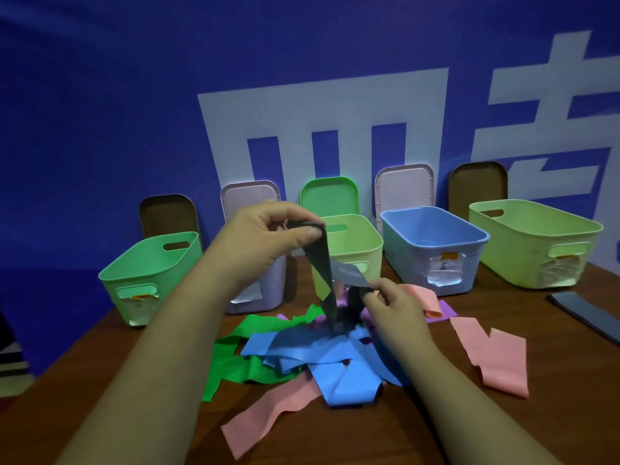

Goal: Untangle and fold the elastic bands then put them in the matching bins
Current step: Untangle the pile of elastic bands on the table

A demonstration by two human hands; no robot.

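My left hand (268, 236) pinches the top of a dark grey elastic band (323, 276) and holds it up above the pile. My right hand (392, 303) pinches a lower part of the same band just above the table. Below lies a tangled heap: blue bands (335, 367), a green band (241, 357), pink bands (268, 417) and a purple band (443, 312) partly hidden. Behind stand a green bin (147, 273), a lilac bin (268, 290) hidden in part by my left hand, a pale yellow-green bin (355, 243), a blue bin (432, 250) and a light green bin (533, 243).
Another pink band (496, 357) lies apart at the right, and a dark grey band (583, 312) rests near the table's right edge. Lids (330, 196) lean against the blue backdrop behind the bins. The wooden table (100, 380) shows bare wood at the front left.
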